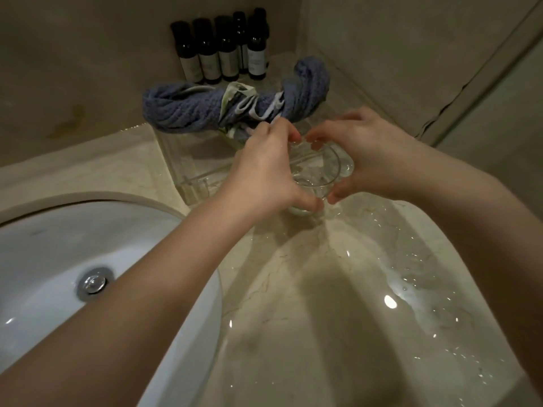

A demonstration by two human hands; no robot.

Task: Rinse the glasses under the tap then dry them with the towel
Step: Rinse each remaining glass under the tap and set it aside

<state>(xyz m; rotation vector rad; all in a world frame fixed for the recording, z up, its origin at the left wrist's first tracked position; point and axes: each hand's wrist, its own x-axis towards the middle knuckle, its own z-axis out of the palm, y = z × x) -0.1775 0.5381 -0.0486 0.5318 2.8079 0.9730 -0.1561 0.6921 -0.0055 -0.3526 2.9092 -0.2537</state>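
Both hands met over the wet marble table, cupped round one clear glass (pixel 316 179). The left hand (pixel 266 168) curled its fingers (pixel 289 133) over the far rim while its thumb pressed the near side low down. The right hand (pixel 371 155) mirrored it, its fingers (pixel 318 139) hooked over the far rim and its thumb against the near wall. The fingertips of the two hands nearly touched across the top of the glass. The glass stood upright on or just above the table; contact with the surface could not be told. Whether a second glass sat behind it was also unclear.

Just beyond the fingers lay a twisted blue towel (pixel 205 108), draped across a clear acrylic tray (pixel 188 174) that sat to the left of the left hand. Farther back, past the towel, a row of dark bottles (pixel 223 48) stood against the wall. Well to the left of the hands and nearer the person was the white sink (pixel 44 248), with its metal drain (pixel 94 283) showing. Water pooled and glinted on the table (pixel 323 304) below and to the right of the right hand.
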